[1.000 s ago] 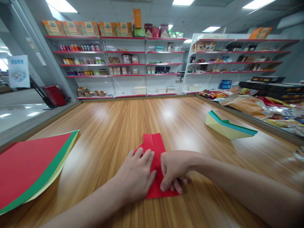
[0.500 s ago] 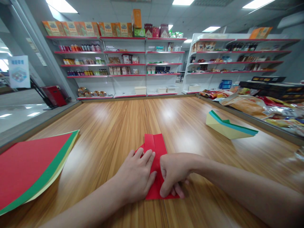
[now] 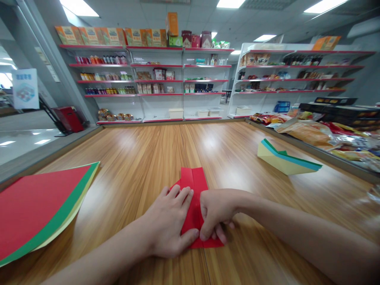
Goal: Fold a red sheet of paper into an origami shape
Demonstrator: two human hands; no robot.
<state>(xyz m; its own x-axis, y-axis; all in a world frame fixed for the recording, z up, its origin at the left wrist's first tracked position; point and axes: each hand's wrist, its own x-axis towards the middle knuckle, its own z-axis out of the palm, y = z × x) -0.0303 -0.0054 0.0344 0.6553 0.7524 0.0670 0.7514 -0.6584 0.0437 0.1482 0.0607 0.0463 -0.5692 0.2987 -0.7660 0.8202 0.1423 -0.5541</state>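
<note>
A piece of folded red paper (image 3: 194, 180) lies on the wooden table in front of me, with a crease running along its length. My left hand (image 3: 172, 221) rests flat on its left side, fingers stretched out and the thumb reaching toward the near end. Curled over the paper's right near part is my right hand (image 3: 218, 213), its thumb and bent fingers pinching the right edge. The thumb tips of both hands are close together. My hands cover much of the paper's middle and right side.
A stack of red, green and yellow paper sheets (image 3: 44, 198) lies at the left. At the right stands a folded paper boat (image 3: 285, 160) in yellow, blue and green. Packaged snacks (image 3: 311, 132) line the right edge. Stocked shelves (image 3: 157, 81) stand behind the wooden table (image 3: 142, 154).
My left thumb has moved down and right across the paper, toward my right thumb. My right hand has shifted only slightly, still pinching the paper's edge.
</note>
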